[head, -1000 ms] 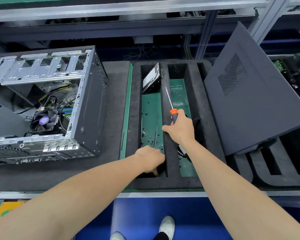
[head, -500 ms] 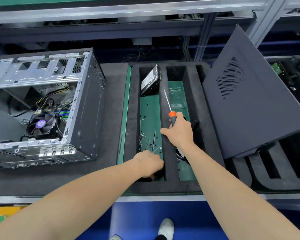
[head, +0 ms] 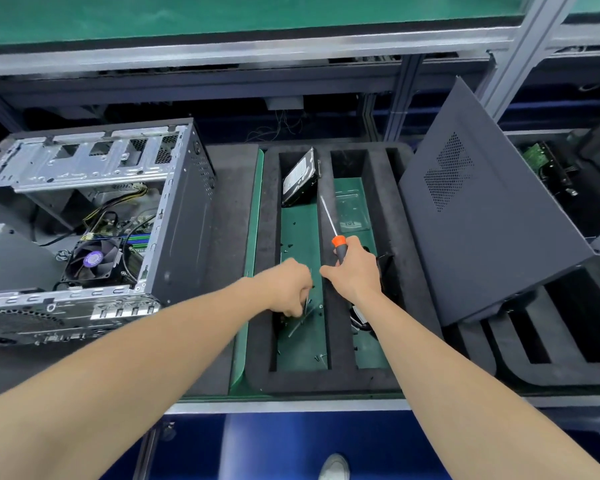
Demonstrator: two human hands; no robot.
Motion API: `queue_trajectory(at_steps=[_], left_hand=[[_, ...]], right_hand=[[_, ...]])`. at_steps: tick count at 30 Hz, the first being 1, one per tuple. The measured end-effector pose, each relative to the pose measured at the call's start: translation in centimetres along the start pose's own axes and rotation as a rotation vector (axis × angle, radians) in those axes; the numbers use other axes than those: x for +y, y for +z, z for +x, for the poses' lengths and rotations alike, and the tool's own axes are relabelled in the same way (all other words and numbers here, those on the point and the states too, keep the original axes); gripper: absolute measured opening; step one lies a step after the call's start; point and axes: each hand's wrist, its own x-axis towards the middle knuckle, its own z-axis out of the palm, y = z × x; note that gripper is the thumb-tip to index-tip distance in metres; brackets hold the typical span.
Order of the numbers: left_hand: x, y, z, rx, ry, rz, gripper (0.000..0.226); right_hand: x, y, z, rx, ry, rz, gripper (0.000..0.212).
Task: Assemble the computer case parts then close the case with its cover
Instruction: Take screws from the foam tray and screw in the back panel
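One open case [head: 94, 233] lies on its side at the left of the bench, bare silver frame up, one black fan [head: 92, 259] and a bundle of coloured wires inside. One dark grey cover [head: 482, 209], flat sheet metal with a perforated vent patch, leans tilted at the right, well apart from the case. Between them sits one black foam tray [head: 342, 313] with long slots over a green base. One hard drive [head: 300, 178] stands tilted at the far end of the left slot. Small dark screws [head: 317, 356] are scattered along that slot; too many and too small to count.

Two bare hands reach into the tray. The left hand [head: 286, 287] is curled down in the left slot, fingertips pinched among the screws and thin metal pieces; what it holds, if anything, I cannot tell. The right hand [head: 355, 271] is closed around one screwdriver [head: 336, 242], black and orange handle in the fist, thin steel shaft pointing away over the foam rib.
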Motion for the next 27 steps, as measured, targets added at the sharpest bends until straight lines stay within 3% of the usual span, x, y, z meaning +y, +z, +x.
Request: queue_trajectory(at_steps=[4,9,13,16,19,27], left_hand=[[-1.5,-2.7,-1.8,0.244,-0.085,-0.39,0.02],[-3.0,-6.2,-3.8,0.453,-0.1,-0.963,0.008],[-4.1,-9.1,-5.8,0.561,-0.056,-1.396,0.017],[-5.1,-11.1,-7.9,0.547,0.015,-1.619,0.024],[-6.3,-12.4,-10.5,0.499,0.113,-1.734,0.026],[-12.2,-12.5,-19.1,0.488,0.157,-1.725,0.022]], right_hand=[[-0.8,-0.3,-1.1,0.044,0.0,0.162,0.026],[-3.4,-1.6,-3.5,0.053,-0.041,0.41,0.042],[-5.6,-2.9,-5.5,0.056,-0.153,0.484,0.033],[-7.6,-3.0,-7.1,0.042,-0.246,0.448,0.031],[-9.9,-2.1,-8.8,0.046,-0.319,0.35,0.03],[-16.0,2.8,-14.2,0.11,-0.384,0.238,0.029]])
